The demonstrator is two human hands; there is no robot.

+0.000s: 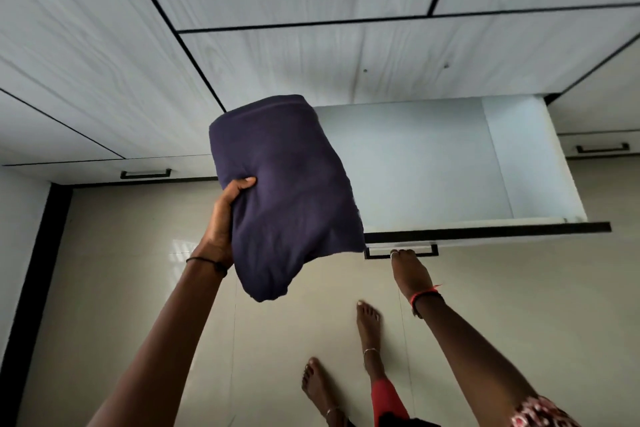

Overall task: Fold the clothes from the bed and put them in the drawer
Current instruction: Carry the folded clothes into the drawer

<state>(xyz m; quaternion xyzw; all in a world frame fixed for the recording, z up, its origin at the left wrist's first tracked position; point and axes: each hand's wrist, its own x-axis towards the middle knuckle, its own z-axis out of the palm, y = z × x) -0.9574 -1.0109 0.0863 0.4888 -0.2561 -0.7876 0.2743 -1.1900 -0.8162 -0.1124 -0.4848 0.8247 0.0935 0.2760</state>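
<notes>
View from above, facing a wardrobe front. One folded garment, dark purple soft knit cloth, forms a thick, rounded bundle with a smooth upper fold and a loose lower corner. It is held in the air and covers the left end of the one open drawer in this view; whether it touches the drawer cannot be told.

The left hand grips the garment's left edge, thumb pressed on top and fingers hidden beneath the cloth. The right hand holds the drawer handle, its fingers curled over the bar.

The drawer is a shallow rectangular box with smooth, pale inner walls and a black top edge along its front. Three handles are visible, all thin black bars with squared ends: the held one, one on a closed drawer front at the left and one at the right.

The wardrobe panels are flat, whitish, with a wood-grain pattern and thin black lines between them. The floor is glossy beige tile.

Two bare feet stand on the tiles, each ankle with a thin anklet. There are two wrist threads: a black one on the left and a red one on the right.
</notes>
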